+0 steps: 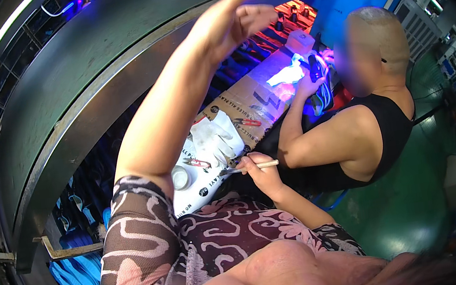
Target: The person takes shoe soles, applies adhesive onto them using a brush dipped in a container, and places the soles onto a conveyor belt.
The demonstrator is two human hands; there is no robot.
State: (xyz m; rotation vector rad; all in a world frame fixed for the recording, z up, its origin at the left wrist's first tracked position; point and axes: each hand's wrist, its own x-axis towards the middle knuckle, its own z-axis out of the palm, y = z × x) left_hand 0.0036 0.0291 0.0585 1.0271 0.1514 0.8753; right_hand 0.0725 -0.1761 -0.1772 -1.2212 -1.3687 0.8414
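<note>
My left arm reaches up and forward, and my left hand [243,21] hovers near the metal edge of the conveyor. Its fingers are apart, some of them bent, and I see nothing in them. Close to my body, my right hand [263,175] grips a small brush [269,163] by its pale handle, with the dark tip pointing left. Left of that tip, a small round pot [180,177] stands on the white-covered work surface. Red-handled thread snips [198,163] lie by the pot, next to a crumpled white cloth [220,137].
A long green conveyor belt [81,52] curves along the left and far side. Cardboard [230,98] carries a second pair of red snips [248,122]. At my right a person [365,123] handles a shoe-like piece [318,71]. Blue sole-shaped pieces [75,276] sit at lower left.
</note>
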